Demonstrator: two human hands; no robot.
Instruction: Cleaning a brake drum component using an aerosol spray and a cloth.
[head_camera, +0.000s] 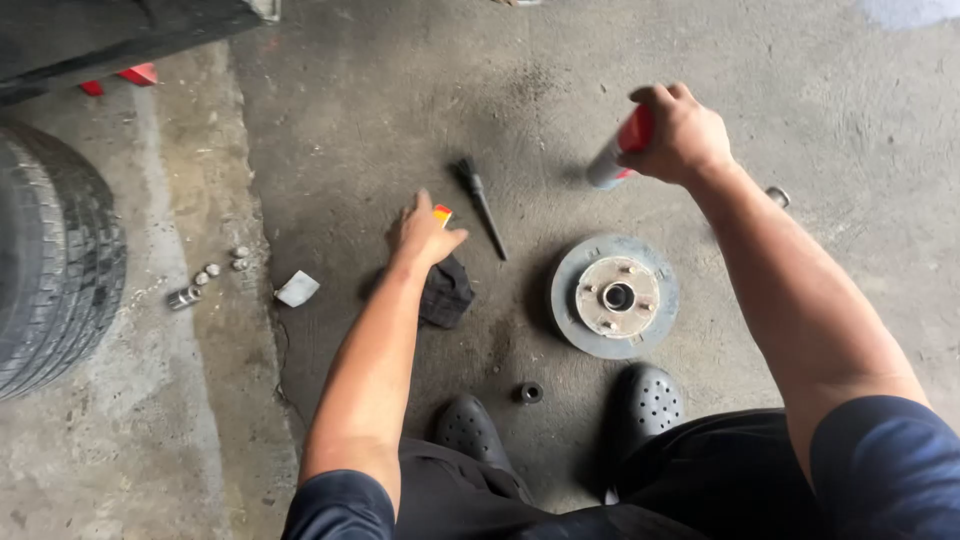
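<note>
Head view: a red and silver spray can (621, 148) is gripped in the closed right hand (680, 132), which is raised above the concrete floor (800, 80), and the can is tilted with its silver end pointing down and to the left. The left hand (425, 233) is stretched forward low over the floor with its fingers loosely extended; a small orange and yellow object (442, 213) is seen at its fingertips, though whether it is pinched or only touched cannot be told. A dark rag (446, 292) is lying just under the left wrist. A black-handled tool (481, 205) is laid on the floor between the two hands. A round brake disc (614, 296) is lying flat below the raised can, near a black clog (647, 402). A tyre (55, 255) is seen at the left edge.
</note>
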